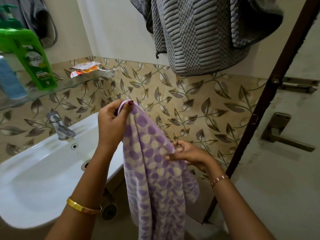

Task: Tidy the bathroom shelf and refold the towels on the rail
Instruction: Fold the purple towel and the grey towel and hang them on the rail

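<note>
My left hand (111, 124) has its fingers curled tight round the top corner of the lilac towel (155, 170), thumb pressed over the bunched fold. My right hand (187, 155) sits lower and to the right, fingertips pinching the towel's side edge; the pinch is narrow, and the thumb is mostly hidden behind the cloth. The towel hangs between the two hands in soft vertical folds, just beside the basin's right edge. It is a thin woven terry, purple and cream in a pattern of rounded checks, and its lower end runs out of the bottom of the view.

I count two bracelets: a smooth gold bangle (83, 207) on the left forearm and a thin beaded band (219, 179) on the right wrist.

Above, one grey towel (199, 37) hangs against the wall, thick, with ribbed chevrons and a waffle weave; its top is cut off, so I cannot see what it hangs from. To the left, the white basin (39, 170) is glossy ceramic with one chrome tap (59, 126). The glass shelf (57, 89) above it carries two bottles: a green plastic bottle (32, 58) and a blue one (10, 78), partly cut off at the frame edge. Further along the shelf lie crumpled sachets (85, 69), whose number I cannot make out. The wall tiles carry a leaf print. At right stands a door with one metal lever handle (284, 135).
</note>
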The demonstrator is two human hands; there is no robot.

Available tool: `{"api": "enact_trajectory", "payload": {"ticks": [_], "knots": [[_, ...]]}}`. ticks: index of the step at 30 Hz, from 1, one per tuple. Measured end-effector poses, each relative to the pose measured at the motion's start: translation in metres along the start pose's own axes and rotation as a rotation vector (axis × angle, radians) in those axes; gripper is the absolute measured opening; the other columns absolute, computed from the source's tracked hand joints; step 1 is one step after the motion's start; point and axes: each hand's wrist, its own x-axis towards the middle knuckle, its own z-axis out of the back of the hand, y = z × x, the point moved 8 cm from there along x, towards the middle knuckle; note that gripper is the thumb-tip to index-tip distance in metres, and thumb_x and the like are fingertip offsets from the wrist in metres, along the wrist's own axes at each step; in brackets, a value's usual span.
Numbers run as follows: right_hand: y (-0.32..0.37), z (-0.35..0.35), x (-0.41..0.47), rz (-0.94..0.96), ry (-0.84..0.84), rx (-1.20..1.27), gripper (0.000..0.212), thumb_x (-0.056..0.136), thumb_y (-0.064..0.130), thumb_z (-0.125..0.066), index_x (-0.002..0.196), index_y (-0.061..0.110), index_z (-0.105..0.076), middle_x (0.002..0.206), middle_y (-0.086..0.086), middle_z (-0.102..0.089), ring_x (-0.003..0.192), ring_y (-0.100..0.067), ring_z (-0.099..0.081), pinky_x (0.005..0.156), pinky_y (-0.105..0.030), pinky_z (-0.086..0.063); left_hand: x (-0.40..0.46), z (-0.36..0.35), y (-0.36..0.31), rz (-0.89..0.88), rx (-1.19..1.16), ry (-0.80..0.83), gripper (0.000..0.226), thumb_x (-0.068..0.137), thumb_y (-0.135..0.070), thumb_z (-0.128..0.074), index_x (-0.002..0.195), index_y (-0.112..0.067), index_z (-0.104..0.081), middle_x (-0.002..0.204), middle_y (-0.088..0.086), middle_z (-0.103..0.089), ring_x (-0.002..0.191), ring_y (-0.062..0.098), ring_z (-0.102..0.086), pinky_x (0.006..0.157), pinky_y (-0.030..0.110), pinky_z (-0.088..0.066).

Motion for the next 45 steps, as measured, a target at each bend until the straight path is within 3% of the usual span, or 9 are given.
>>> {"api": "enact_trajectory", "payload": {"ticks": [7, 13, 20, 24, 28, 33, 37, 40, 45], "knots": [[0.009, 0.039, 0.001, 0.149, -0.521, -0.057, 0.034, 0.062, 0.014, -0.083, 0.080, 0.016, -0.054, 0.085, -0.003, -0.066, 0.075, -0.016, -0.061, 0.067, -0.027, -0.054, -0.004, 0.005, 0.004, 0.015, 0.010, -0.007, 0.017, 0.089, -0.017, -0.055, 0.080, -0.029, -0.063, 0.073, -0.011, -0.061, 0.063, -0.009, -0.056, 0.060, 0.008, -0.046], [0.015, 0.039, 0.004, 0.199, -0.508, -0.105, 0.027, 0.067, 0.015, -0.080, 0.082, 0.012, -0.057, 0.082, -0.007, -0.066, 0.071, -0.014, -0.059, 0.060, -0.019, -0.048, -0.005, 0.020, 0.008, 0.003, 0.016, -0.151, 0.012, 0.091, -0.022, -0.052, 0.084, -0.023, -0.062, 0.073, -0.009, -0.057, 0.065, -0.002, -0.052, 0.063, 0.014, -0.045], [0.061, 0.044, -0.033, 0.467, -0.862, -0.097, 0.021, 0.075, 0.025, -0.074, 0.063, 0.024, -0.056, 0.058, 0.004, -0.061, 0.048, 0.000, -0.051, 0.043, -0.004, -0.038, 0.000, 0.027, 0.021, 0.137, 0.100, -0.094, 0.036, 0.095, -0.034, -0.041, 0.062, -0.022, -0.051, 0.059, -0.003, -0.048, 0.052, 0.000, -0.043, 0.048, 0.010, -0.034], [0.110, 0.011, -0.050, 0.675, -0.737, -0.142, 0.018, 0.077, 0.019, -0.071, 0.065, 0.023, -0.058, 0.056, 0.005, -0.060, 0.046, 0.004, -0.049, 0.047, -0.008, -0.039, -0.007, -0.005, 0.009, 0.117, 0.206, 0.185, 0.004, 0.080, -0.030, -0.064, 0.079, -0.032, -0.060, 0.069, -0.019, -0.063, 0.064, -0.012, -0.055, 0.058, -0.001, -0.037], [0.138, -0.020, -0.061, 0.826, -0.601, -0.197, 0.010, 0.080, 0.010, -0.066, 0.072, 0.016, -0.064, 0.063, 0.003, -0.064, 0.058, -0.005, -0.057, 0.056, -0.018, -0.047, -0.033, -0.051, -0.007, -0.020, 0.264, 0.479, 0.025, 0.064, -0.038, -0.077, 0.081, -0.049, -0.061, 0.070, -0.031, -0.066, 0.071, -0.015, -0.059, 0.060, 0.001, -0.040], [0.138, -0.009, -0.065, 0.814, -0.580, -0.313, 0.007, 0.081, 0.008, -0.065, 0.081, 0.015, -0.064, 0.073, 0.008, -0.064, 0.073, -0.010, -0.064, 0.068, -0.023, -0.051, -0.022, -0.042, -0.001, -0.048, 0.346, 0.425, 0.013, 0.077, -0.012, -0.068, 0.086, -0.020, -0.072, 0.076, -0.013, -0.066, 0.064, -0.013, -0.055, 0.060, 0.003, -0.039], [0.118, -0.009, -0.049, 0.714, -0.499, -0.327, 0.013, 0.082, 0.005, -0.061, 0.088, 0.016, -0.063, 0.079, 0.004, -0.068, 0.077, -0.010, -0.064, 0.070, -0.021, -0.049, -0.020, -0.039, -0.001, 0.020, 0.212, 0.394, 0.030, 0.075, 0.001, -0.063, 0.071, -0.028, -0.065, 0.068, -0.017, -0.063, 0.061, -0.012, -0.055, 0.059, 0.006, -0.042], [0.092, -0.004, -0.031, 0.607, -0.496, -0.385, 0.018, 0.082, 0.001, -0.057, 0.090, 0.017, -0.061, 0.078, -0.004, -0.069, 0.076, -0.020, -0.064, 0.069, -0.027, -0.049, -0.016, -0.035, -0.008, 0.033, 0.107, 0.312, 0.024, 0.071, -0.010, -0.058, 0.062, -0.032, -0.064, 0.057, -0.019, -0.061, 0.055, -0.004, -0.055, 0.053, 0.013, -0.043], [0.015, 0.014, 0.000, 0.312, -0.427, -0.386, 0.011, 0.083, 0.008, -0.063, 0.084, 0.018, -0.060, 0.078, 0.008, -0.061, 0.072, -0.001, -0.058, 0.054, -0.005, -0.040, -0.002, -0.007, -0.012, 0.037, -0.014, 0.085, 0.012, 0.069, -0.016, -0.056, 0.060, -0.021, -0.063, 0.053, -0.010, -0.056, 0.053, 0.005, -0.048, 0.052, 0.020, -0.040]]}}
